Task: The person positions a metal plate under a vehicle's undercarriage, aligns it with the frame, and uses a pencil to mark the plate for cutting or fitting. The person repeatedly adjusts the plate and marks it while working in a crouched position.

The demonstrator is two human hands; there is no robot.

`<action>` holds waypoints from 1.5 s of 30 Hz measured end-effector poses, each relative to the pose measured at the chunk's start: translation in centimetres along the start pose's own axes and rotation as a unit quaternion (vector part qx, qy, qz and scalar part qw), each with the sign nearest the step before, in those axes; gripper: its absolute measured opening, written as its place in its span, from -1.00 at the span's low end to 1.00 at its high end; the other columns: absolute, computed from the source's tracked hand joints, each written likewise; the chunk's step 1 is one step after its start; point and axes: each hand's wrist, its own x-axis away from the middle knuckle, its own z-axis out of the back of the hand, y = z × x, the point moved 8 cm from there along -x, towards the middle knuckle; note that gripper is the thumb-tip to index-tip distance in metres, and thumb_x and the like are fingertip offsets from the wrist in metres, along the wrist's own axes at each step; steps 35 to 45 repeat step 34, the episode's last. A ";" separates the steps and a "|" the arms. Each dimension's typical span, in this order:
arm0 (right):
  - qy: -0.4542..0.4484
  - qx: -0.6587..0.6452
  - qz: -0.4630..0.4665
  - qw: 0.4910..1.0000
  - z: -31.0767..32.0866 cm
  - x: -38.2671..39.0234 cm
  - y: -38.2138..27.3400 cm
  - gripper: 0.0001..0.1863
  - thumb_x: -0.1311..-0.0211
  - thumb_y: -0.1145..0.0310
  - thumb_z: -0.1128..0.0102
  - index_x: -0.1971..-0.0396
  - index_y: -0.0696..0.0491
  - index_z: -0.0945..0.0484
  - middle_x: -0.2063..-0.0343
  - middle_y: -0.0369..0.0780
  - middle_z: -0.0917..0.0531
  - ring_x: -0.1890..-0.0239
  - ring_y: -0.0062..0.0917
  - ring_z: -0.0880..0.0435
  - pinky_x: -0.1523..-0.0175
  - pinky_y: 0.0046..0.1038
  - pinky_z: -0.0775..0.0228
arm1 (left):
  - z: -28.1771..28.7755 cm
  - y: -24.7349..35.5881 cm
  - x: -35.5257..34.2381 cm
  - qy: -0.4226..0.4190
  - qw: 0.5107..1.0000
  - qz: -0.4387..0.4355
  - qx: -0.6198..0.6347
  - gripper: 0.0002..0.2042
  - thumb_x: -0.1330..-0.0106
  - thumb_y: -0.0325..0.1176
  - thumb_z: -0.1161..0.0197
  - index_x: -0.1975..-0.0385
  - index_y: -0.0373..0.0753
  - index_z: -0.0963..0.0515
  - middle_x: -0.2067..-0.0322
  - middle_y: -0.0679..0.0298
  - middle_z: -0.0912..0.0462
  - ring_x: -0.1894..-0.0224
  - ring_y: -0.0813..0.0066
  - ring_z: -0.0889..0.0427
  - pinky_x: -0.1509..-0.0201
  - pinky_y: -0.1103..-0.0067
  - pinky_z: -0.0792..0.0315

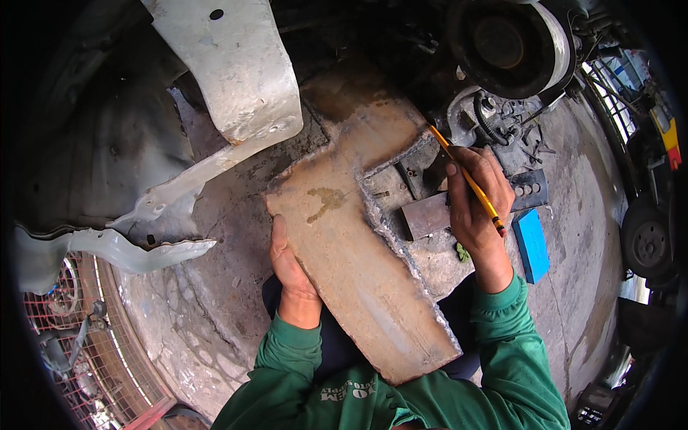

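Observation:
A rusty brown cut metal plate (337, 236) with rough, jagged edges slants across the middle, its near end by my lap. My left hand (290, 276) grips its left edge, thumb on top and the fingers hidden underneath. My right hand (480, 201) is closed around a yellow pencil (481, 195) beside the plate's right side. The pencil's tip points at the plate's far right corner; whether it touches is hard to tell. Green sleeves cover both my forearms.
A pale bent metal panel (236, 79) hangs at upper left. On the concrete floor lie a blue block (532, 246), a small rectangular metal piece (428, 215) and a dark strip with holes (529, 188). A round dark drum-like part (502, 43) sits at upper right, above greasy mechanical parts.

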 end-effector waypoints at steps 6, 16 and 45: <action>0.000 0.007 -0.003 1.000 -0.1 0.2 0.1 -0.80 -0.20 0.67 -0.33 0.17 0.21 -0.65 0.35 -0.08 -0.65 0.33 -0.23 -0.70 0.23 -0.34 -0.54 | -0.5 -0.2 0.0 -0.008 1.000 0.004 0.007 -0.38 -0.56 -0.02 -0.09 -0.49 -0.25 -0.25 -0.42 -0.03 -0.40 -0.37 -0.08 -0.46 -0.44 0.01 -0.37; -0.003 -0.006 -0.011 1.000 0.0 0.1 0.2 -0.81 -0.21 0.65 -0.33 0.16 0.21 -0.66 0.36 -0.09 -0.65 0.36 -0.25 -0.71 0.25 -0.36 -0.53 | -0.3 0.0 0.1 0.004 1.000 -0.006 -0.025 -0.38 -0.55 -0.04 -0.12 -0.48 -0.24 -0.26 -0.40 -0.02 -0.42 -0.36 -0.07 -0.48 -0.43 0.02 -0.39; -0.018 -0.033 -0.037 0.999 -0.1 0.3 0.8 -0.82 -0.26 0.62 -0.32 0.14 0.21 -0.66 0.35 -0.09 -0.66 0.35 -0.27 -0.71 0.23 -0.37 -0.53 | -0.1 0.2 0.1 0.022 0.998 -0.011 -0.050 -0.39 -0.54 -0.04 -0.14 -0.47 -0.22 -0.28 -0.39 -0.01 -0.44 -0.35 -0.04 -0.49 -0.43 0.04 -0.39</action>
